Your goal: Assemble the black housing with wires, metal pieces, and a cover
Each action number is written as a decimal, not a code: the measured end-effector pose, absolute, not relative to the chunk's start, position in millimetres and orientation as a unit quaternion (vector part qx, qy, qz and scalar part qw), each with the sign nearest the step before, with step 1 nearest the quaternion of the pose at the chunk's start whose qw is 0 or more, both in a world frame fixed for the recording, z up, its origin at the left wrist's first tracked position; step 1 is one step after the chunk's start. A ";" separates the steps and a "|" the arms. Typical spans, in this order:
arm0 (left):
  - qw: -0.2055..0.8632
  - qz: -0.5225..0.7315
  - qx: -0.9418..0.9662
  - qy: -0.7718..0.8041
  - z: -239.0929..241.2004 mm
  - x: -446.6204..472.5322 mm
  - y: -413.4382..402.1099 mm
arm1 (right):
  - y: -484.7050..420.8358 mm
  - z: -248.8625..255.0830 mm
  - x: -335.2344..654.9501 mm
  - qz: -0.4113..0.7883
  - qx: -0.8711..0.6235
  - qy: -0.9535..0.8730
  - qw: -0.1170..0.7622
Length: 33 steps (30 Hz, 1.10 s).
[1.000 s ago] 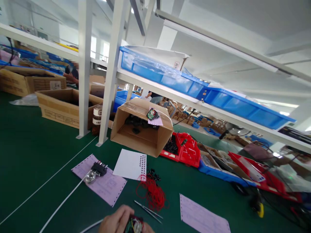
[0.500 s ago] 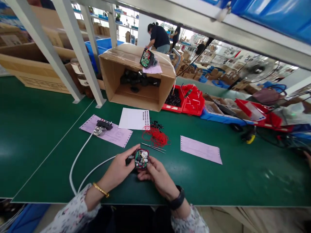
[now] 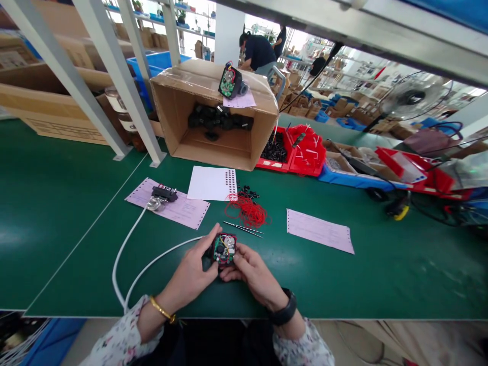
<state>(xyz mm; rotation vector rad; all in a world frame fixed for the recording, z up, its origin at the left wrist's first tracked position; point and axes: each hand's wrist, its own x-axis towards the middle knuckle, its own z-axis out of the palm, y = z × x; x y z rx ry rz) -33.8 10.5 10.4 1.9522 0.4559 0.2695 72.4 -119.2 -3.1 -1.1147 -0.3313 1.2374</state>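
Between my two hands is a small black housing with an exposed green circuit board [image 3: 224,248], its wires and components facing up. My left hand [image 3: 192,269] grips its left side, thumb at the lower edge and index finger along the top corner. My right hand [image 3: 253,272] holds the right side, with thumb on the edge and other fingers curled underneath. Just beyond the housing lie metal tweezers [image 3: 244,230]. Behind them is a tangle of red wire [image 3: 249,212], with small black parts [image 3: 247,192] beside it. A white cable [image 3: 152,262] runs close to my left hand.
A pink sheet [image 3: 190,211] carries a black device [image 3: 163,193]; another pink sheet [image 3: 320,231] lies right. White punched paper [image 3: 208,183] sits before an open cardboard box [image 3: 263,127], which has a second circuit-board housing [image 3: 230,84] on top. Red bins [image 3: 308,152] stand behind. People work in the background.
Both hands and the housing appear slightly further right as the view shifts a little. My left thumb now sits at the housing's lower edge. The hold on it continues.
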 end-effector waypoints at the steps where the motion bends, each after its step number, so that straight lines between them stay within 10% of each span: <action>1: 0.530 0.112 0.818 0.192 9.6 -33.7 10.5 | -119.1 -2.7 72.5 0.548 -0.491 -0.151 0.660; 33: 0.528 0.125 0.822 0.174 1.5 -37.0 11.9 | -114.8 -7.1 66.2 0.514 -0.523 -0.187 0.653</action>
